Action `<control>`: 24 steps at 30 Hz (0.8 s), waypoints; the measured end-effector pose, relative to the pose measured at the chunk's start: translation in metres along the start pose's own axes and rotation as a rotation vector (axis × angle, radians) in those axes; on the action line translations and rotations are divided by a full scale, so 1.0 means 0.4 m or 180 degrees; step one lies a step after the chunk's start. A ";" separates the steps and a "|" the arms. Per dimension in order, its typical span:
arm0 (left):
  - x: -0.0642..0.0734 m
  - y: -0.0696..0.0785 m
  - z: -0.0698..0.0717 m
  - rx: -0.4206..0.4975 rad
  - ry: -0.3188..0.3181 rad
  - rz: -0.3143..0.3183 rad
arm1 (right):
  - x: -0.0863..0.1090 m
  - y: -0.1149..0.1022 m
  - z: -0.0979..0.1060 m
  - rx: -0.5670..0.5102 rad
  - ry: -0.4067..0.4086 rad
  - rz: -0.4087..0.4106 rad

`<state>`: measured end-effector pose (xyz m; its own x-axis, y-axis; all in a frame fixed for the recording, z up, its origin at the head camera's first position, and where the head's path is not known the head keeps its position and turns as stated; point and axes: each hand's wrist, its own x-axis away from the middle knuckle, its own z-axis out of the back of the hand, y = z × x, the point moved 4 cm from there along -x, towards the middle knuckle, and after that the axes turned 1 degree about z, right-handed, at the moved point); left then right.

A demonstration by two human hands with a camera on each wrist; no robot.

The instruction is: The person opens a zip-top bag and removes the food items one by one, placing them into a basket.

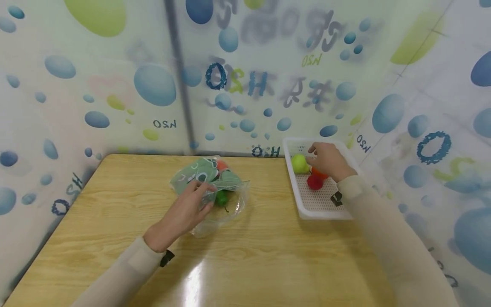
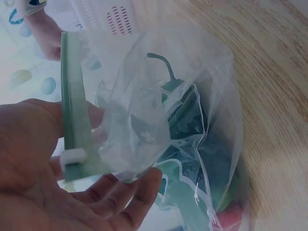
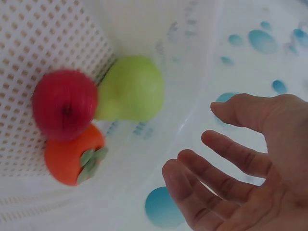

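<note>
My left hand (image 1: pixel 188 204) holds the mouth of a clear zip bag (image 2: pixel 130 101) with green printing, its thumb and fingers around the edge by the green zip strip (image 2: pixel 72 106) and white slider (image 2: pixel 73 156). Inside the bag lie a green pepper (image 1: pixel 221 198) with a curved stem and something red (image 1: pixel 221 165), partly hidden by the print. Over the white basket (image 1: pixel 303 213) at the right, my right hand (image 1: pixel 326 160) hangs with spread, loosely bent fingers and holds nothing. Below it sit a green pear (image 3: pixel 132 89), a red apple (image 3: pixel 65 103) and an orange persimmon (image 3: pixel 72 156), close together.
Both stand on a wooden table (image 1: pixel 261 247), the bag left of the basket. A wall (image 1: pixel 238 119) with blue and green dots rises right behind the table's far edge. Side walls of the same pattern flank it, and the basket is close to the right one.
</note>
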<state>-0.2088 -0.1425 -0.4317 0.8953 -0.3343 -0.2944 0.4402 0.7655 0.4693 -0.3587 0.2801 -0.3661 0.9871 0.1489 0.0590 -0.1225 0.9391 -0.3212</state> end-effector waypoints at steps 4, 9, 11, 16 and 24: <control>-0.008 0.002 0.000 0.0003 0.0034 -0.0036 | 0.021 -0.032 -0.004 -0.0077 0.0096 0.0129; -0.019 0.006 0.004 0.0053 0.0171 -0.0068 | 0.041 -0.067 -0.016 -0.0046 0.0200 0.0279; -0.023 0.007 0.005 0.0064 0.0238 -0.0107 | 0.053 -0.083 -0.018 -0.0040 0.0229 0.0328; -0.030 0.011 0.006 0.0097 0.0396 -0.0232 | 0.089 -0.136 -0.021 0.0010 0.0341 0.0566; -0.035 0.007 0.004 0.0212 0.0454 -0.0114 | 0.152 -0.224 -0.039 0.0218 0.0730 0.1194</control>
<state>-0.2200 -0.1365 -0.4249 0.8622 -0.2758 -0.4249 0.4796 0.7148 0.5090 -0.2860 0.2003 -0.3486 0.8695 0.4179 -0.2634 -0.4754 0.8527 -0.2167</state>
